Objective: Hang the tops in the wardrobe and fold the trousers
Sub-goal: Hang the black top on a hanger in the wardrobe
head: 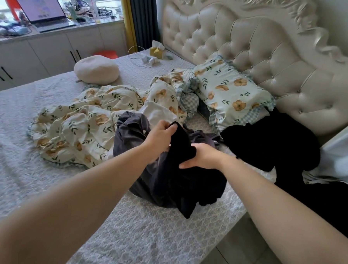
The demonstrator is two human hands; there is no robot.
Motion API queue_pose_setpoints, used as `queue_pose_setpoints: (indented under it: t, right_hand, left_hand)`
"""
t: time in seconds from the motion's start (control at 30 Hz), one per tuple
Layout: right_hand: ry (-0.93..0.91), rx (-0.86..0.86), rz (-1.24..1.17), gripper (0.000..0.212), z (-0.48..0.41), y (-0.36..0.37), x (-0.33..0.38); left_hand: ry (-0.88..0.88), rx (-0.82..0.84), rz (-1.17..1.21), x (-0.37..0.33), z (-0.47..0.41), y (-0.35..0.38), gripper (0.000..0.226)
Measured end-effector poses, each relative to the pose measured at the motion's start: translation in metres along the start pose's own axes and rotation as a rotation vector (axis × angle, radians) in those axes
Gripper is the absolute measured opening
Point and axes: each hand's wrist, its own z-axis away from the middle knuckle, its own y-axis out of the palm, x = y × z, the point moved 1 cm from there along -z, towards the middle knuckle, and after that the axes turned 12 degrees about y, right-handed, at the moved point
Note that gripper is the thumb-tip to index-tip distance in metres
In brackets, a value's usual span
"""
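— Both hands on the same piece?
— Yes. The left hand (160, 136) pinches a fold at the top of a black garment (181, 146). The right hand (205, 156) grips the same cloth lower down, fingers curled over it and thumb beneath.
— And the room, from the head view?
— A bedroom. The bed (143, 231) has a grey quilted cover and a tufted cream headboard (254, 45) along its far right end. Tiled floor (243, 246) shows past its near right corner. Under the window a white bench (89, 29) carries an open laptop (44, 10) and clutter.
— How does the garment lie?
— It is bunched, raised just above the bed near the right edge. Its long axis runs from the pinch down to a loose end pointing at the near edge. Whether it is a top or trousers, I cannot tell.
— Counts?
— Three dark heaps: the held one, a dark grey garment (132, 133) touching it underneath, and a black heap (269, 145) by the headboard. There is also one floral quilt (79, 122), one matching pillow (231, 90) and one round white cushion (96, 69).
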Motion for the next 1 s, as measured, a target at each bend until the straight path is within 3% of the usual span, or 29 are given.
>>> queue_pose_setpoints:
  t: [0.03,0.13,0.23,0.33,0.5,0.63,0.8,1.0]
  right_hand:
    - [-0.026,-0.051,0.055,0.017,-0.004,0.007,0.0]
    - [-0.01,-0.099,-0.08,0.015,-0.007,0.008,0.003]
    - [0.037,-0.003,-0.245,0.021,0.006,-0.001,0.018]
    - [-0.014,0.12,-0.494,0.011,0.028,-0.01,0.044]
    - [-0.116,0.3,-0.934,0.018,0.044,-0.025,0.07]
    - [0.079,0.223,-0.797,0.02,0.03,-0.019,0.043]
    - [0.287,-0.051,-0.343,0.028,0.013,-0.007,-0.009]
    - [0.238,-0.167,-0.386,0.017,0.019,0.002,-0.035]
  left_hand:
    - [0.004,-0.015,0.052,-0.003,0.002,0.0,0.02]
    - [0.087,-0.083,-0.005,-0.011,0.002,-0.009,0.014]
    - [0.122,-0.17,-0.07,-0.013,0.002,-0.02,0.016]
    - [0.101,-0.244,-0.105,-0.007,-0.002,-0.031,0.016]
    - [0.043,-0.23,0.036,-0.007,-0.003,-0.034,0.013]
    - [-0.024,-0.187,-0.01,-0.002,0.001,-0.035,0.031]
    - [0.008,-0.104,-0.45,0.016,0.014,-0.043,0.025]
    - [-0.028,-0.178,-0.415,0.032,0.02,-0.043,0.054]
